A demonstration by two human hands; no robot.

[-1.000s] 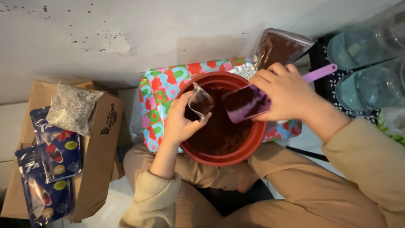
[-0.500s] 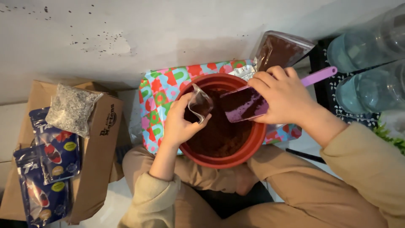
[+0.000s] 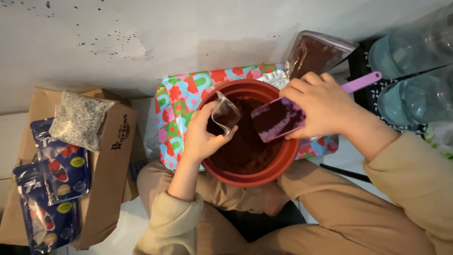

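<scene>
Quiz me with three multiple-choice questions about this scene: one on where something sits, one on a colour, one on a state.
1. Where does the grey gravel bag lie?
A. on the cardboard box
B. in the bowl
C. on a bottle

2. What colour is the scoop?
A. green
B. purple
C. white

3. How is the small clear bag?
A. sealed flat
B. held open
C. lying on the floor

Answers:
1. A, the gravel bag rests on the cardboard box.
2. B, the scoop in the right hand is purple.
3. B, the left hand holds the small clear bag open over the bowl.

A home corner is showing: a person is sitting on a tiled floor (image 3: 9,141) against a stained wall (image 3: 141,38), beside a cardboard box (image 3: 111,184).
</scene>
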